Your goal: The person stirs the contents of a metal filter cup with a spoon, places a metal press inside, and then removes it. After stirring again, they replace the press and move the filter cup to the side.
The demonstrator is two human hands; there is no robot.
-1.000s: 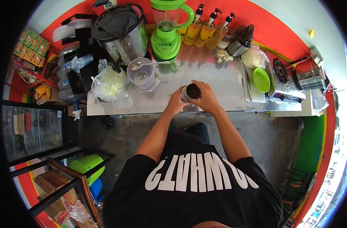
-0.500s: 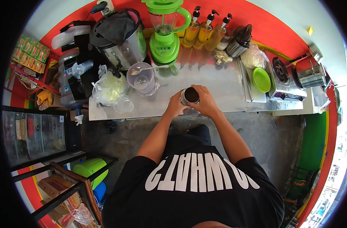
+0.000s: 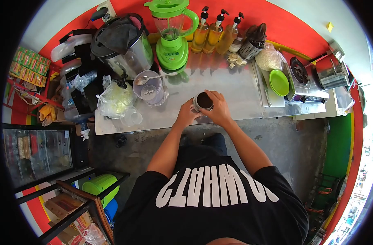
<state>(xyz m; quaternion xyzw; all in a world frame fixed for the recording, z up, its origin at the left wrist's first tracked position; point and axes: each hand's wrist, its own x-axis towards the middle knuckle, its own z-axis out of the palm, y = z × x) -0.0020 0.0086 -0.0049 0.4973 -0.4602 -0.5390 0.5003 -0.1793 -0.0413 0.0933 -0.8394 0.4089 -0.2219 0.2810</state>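
Note:
Near the front edge of the metal counter (image 3: pixel 231 87), a small round container (image 3: pixel 204 102) with a dark inside or top is held between both hands. My left hand (image 3: pixel 188 114) wraps its left side, and my right hand (image 3: pixel 219 108) curls round its right side. What the dark surface is, I cannot make out. To the left stands a clear plastic pitcher (image 3: pixel 148 93) with a spoon (image 3: pixel 157 76) lying across its rim. Beside it are a tied plastic bag (image 3: pixel 117 100) with pale contents and a clear cup (image 3: pixel 131 116).
Along the back stand a green blender (image 3: pixel 172 53), a large steel container (image 3: pixel 133 61), pump bottles (image 3: pixel 214 37) and a perforated holder (image 3: pixel 249 50). A green bowl (image 3: pixel 279 83), a stove (image 3: pixel 305 96) and a steel pot (image 3: pixel 331 73) are at the right.
The camera view has shifted slightly. Both hands still hold the container in nearly the same place, with little visible movement of the fingers.

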